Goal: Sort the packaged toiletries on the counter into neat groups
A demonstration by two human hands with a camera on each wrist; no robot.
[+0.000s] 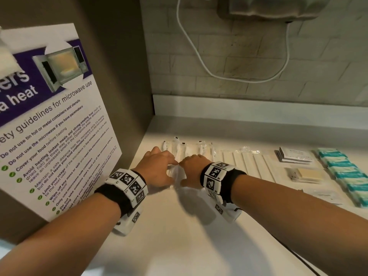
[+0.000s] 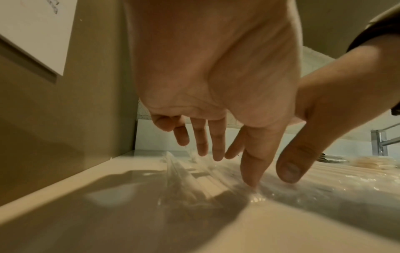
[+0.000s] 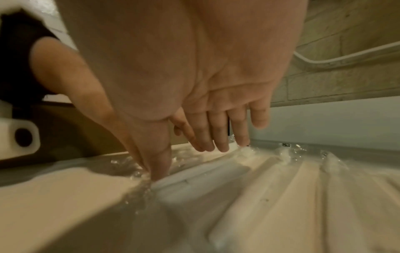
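**Currently: both hands on the clear-wrapped packets at the counter's left end**

Both hands work side by side on a row of clear-wrapped packets [image 1: 187, 150] lying at about 11 o'clock on the white counter [image 1: 199, 236], close to the brown side panel [image 1: 123, 76].

- Left hand [image 1: 157, 168]: palm down, fingers extended and spread. The left wrist view shows the thumb tip [image 2: 252, 179] pressing on clear film while the other fingertips [image 2: 217, 152] reach down toward the wrappers. No packet is enclosed.
- Right hand [image 1: 194, 170]: palm down, fingers straight and held together. The right wrist view shows the thumb [image 3: 160, 167] pressed into the film at the edge of a long white wrapped item [image 3: 207, 172]; the fingertips [image 3: 223, 143] touch the far ends of the row.
- The two hands sit just beside each other, the index fingers nearly touching.

Other groups lie to the right, from 1 to 3 o'clock: a row of long white sachets [image 1: 249, 162], a stack of white card packets [image 1: 294, 156], a small box with a beige item [image 1: 304, 175], and a column of teal-wrapped bars [image 1: 346, 174].

A microwave safety poster [image 1: 49, 120] hangs on the side panel at 9 o'clock. A white cable [image 1: 199, 52] loops across the tiled wall at 12 o'clock.
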